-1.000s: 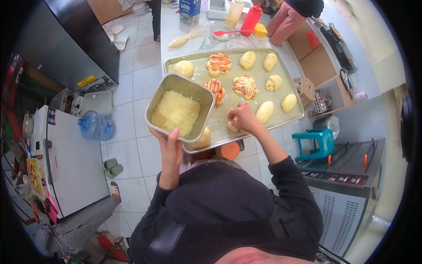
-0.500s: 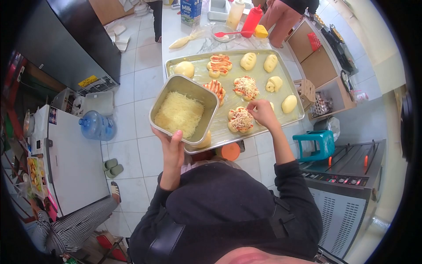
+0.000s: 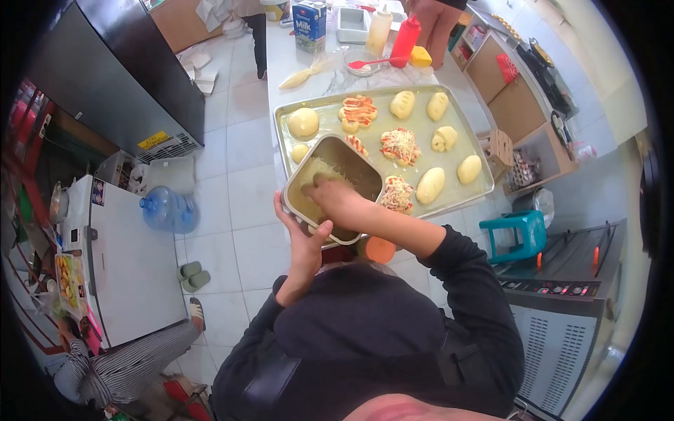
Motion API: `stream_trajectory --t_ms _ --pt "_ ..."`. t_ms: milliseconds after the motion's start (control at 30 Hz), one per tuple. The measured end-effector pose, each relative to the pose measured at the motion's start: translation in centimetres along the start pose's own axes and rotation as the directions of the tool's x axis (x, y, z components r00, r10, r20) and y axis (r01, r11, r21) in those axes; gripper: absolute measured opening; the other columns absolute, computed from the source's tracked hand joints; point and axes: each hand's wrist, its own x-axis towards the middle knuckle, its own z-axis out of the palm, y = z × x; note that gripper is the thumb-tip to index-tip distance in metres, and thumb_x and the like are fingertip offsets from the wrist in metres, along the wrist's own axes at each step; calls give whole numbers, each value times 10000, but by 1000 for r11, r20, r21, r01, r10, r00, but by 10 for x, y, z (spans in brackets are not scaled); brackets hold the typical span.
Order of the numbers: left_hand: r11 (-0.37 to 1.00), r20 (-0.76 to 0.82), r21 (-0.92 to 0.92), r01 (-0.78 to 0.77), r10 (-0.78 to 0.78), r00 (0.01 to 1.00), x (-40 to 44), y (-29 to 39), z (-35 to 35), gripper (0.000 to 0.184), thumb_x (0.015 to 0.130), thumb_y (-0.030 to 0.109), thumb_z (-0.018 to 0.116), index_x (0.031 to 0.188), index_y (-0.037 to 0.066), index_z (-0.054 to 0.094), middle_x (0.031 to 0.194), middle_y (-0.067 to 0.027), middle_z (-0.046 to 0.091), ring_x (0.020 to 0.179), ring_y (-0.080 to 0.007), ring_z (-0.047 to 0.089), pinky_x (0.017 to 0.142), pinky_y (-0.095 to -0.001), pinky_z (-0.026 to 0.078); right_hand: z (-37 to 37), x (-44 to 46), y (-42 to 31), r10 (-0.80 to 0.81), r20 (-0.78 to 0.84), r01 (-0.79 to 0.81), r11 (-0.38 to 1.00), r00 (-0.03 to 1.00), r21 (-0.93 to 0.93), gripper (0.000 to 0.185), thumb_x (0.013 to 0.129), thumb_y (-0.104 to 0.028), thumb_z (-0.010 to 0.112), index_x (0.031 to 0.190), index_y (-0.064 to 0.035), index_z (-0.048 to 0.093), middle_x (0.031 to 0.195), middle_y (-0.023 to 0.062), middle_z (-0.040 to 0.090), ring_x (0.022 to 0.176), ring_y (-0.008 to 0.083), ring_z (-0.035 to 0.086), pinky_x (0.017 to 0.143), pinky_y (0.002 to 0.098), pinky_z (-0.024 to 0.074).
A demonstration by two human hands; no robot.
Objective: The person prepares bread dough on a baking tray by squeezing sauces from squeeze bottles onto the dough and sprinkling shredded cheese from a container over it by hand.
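My left hand (image 3: 303,245) grips the near left side of a square metal container (image 3: 366,177), which is tilted over the front left of the baking tray (image 3: 421,128). My right hand (image 3: 340,202) reaches into the container, its fingers bent into the grated cheese (image 3: 330,165); the fingertips are partly buried and blurred. Beside the container lies a cheese-topped dough piece (image 3: 397,195) with red sauce, and behind that another topped one (image 3: 400,146). A sauce-striped dough piece (image 3: 358,111) sits farther back. Plain dough pieces, such as an oval one (image 3: 430,186), share the tray.
Behind the tray stand a milk carton (image 3: 309,28), a red squeeze bottle (image 3: 405,43), a pale squeeze bottle (image 3: 379,31) and a bowl with a red spatula (image 3: 359,65). A filled piping bag (image 3: 303,76) lies nearby. A teal stool (image 3: 521,235) is at right. Other people stand around.
My right hand has left the cheese-topped dough and gone into the container. My left hand has shifted the container right, over part of the tray. The cheese is now disturbed.
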Motion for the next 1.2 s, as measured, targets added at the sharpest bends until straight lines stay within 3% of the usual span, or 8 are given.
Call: stream_trajectory --t_ms 100,433,567,767,867,967,1067,1200 --pt "999 -2 -31 12 -12 1000 0 -1 -5 996 718 65 642 1382 195 -90 1367 -113 163 1261 -270 220 1025 -406 246 -5 8 4 55 291 -70 997 955 40 327 652 -73 643 961 4 569 901 200 574 860 357 569 801 400 447" --pt "986 -40 -151 66 -73 997 0 12 -8 905 766 91 596 1362 264 -61 1331 -123 185 1235 -289 269 852 -416 474 -65 19 1 -39 165 -6 965 986 262 358 633 -96 649 970 8 589 795 218 598 866 332 579 777 368 447" --pt "985 -44 -164 56 -64 997 2 14 -8 891 774 80 582 1360 264 -63 1331 -125 183 1229 -297 280 838 -427 485 -59 24 7 -106 27 100 981 994 165 355 651 -128 693 968 -4 592 791 195 600 800 317 589 726 372 453" --pt "983 -37 -177 53 -61 997 4 15 -12 885 778 76 574 1360 267 -65 1330 -124 183 1229 -293 282 844 -419 481 -63 29 7 -95 53 76 956 994 285 311 707 -117 666 980 5 580 780 155 598 737 257 596 685 347 468" --pt "982 -39 -183 51 -60 997 5 17 -13 882 779 77 571 1360 268 -65 1331 -123 181 1229 -290 280 845 -418 477 -64 33 9 4 278 -177 778 961 603 285 742 -62 623 1012 3 562 775 99 592 741 161 585 658 306 470" --pt "982 -32 -186 39 -45 998 7 17 -15 881 778 79 570 1359 266 -65 1332 -124 179 1230 -290 277 847 -425 473 -57 35 11 25 302 -266 544 953 795 284 754 -13 591 1035 -2 548 793 49 585 765 92 565 655 253 465" --pt "982 -36 -187 36 -44 998 9 16 -16 877 777 82 571 1358 263 -61 1328 -124 182 1229 -292 276 853 -433 467 -69 37 11 -52 180 -46 865 982 501 272 762 -4 586 1031 -4 548 803 32 589 781 76 564 670 221 460" --pt "980 -47 -196 36 -46 998 10 18 -18 867 773 83 574 1355 260 -44 1320 -125 191 1225 -296 280 849 -437 469 -72 43 27 -63 248 -107 781 967 615 286 766 6 600 1046 4 546 850 30 605 810 65 565 688 209 458"
